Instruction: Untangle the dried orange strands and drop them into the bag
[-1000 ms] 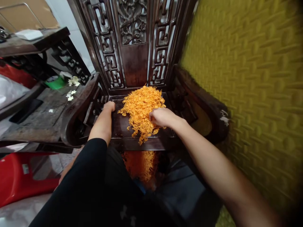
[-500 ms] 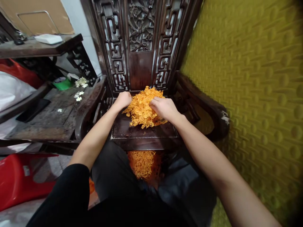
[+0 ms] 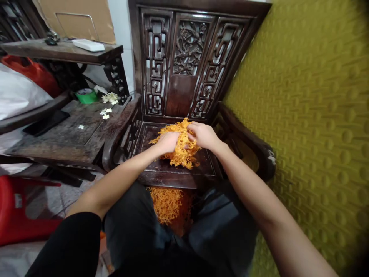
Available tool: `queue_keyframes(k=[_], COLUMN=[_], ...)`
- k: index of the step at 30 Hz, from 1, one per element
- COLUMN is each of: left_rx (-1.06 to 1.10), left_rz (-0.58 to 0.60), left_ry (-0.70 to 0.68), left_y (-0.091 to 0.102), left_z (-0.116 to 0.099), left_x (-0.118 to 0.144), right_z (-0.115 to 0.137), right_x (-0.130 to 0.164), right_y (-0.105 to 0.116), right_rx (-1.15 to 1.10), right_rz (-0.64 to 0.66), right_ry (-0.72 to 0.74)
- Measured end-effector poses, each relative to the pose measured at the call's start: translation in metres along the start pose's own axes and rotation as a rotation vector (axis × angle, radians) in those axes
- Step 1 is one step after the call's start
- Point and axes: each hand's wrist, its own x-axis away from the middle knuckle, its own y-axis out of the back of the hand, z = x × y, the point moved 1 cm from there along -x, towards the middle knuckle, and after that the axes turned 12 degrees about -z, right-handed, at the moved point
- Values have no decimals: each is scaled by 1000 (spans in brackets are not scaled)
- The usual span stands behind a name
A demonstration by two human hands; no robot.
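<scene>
A tangled heap of orange, curly, lace-like plastic pieces (image 3: 182, 156) lies on the dark wooden chair seat (image 3: 152, 166). My left hand (image 3: 169, 141) presses into the heap from the left, fingers closed around some of it; the fingertips are hidden among the strands. From the right, my right hand (image 3: 203, 134) grips the upper right part of the heap, its fingers bent and thumb lower down. The two hands are close together with orange strands between them. A second mass of similar orange pieces (image 3: 165, 204) sits below the seat edge, between my knees.
Carved chair back (image 3: 184, 92) stands behind the heap. A curved armrest (image 3: 259, 150) and yellow padded wall (image 3: 317, 115) bound the right. Left are a wooden side table (image 3: 72, 130) with green tape roll (image 3: 86, 96) and white flower-like pieces (image 3: 109, 98), and a red stool (image 3: 11, 215).
My left hand has moved right and down from the heap's edge into it. My right hand has shifted slightly, and the heap is more bunched together. The camera view has shifted too.
</scene>
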Motion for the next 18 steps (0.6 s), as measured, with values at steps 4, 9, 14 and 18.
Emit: queue_keyframes(k=[4,9,14,18], left_rx=[-24,-59,-100,-110], left_rz=[-50,-157,-211,-238], left_ry=[86,197,274,281], left_y=[-29,-42,-49,-52], left_z=[7,7,1,-5], left_x=[-6,-29,-55,-70], right_z=[-5,-32,-63,-87], right_x=[-3,-25,-46,-60], right_y=[-4,2,3,8], right_rx=[-146,-477,-617,-582], right_rz=[-182,-512,-674,-660], right_ry=[-116,-389,-566,-600])
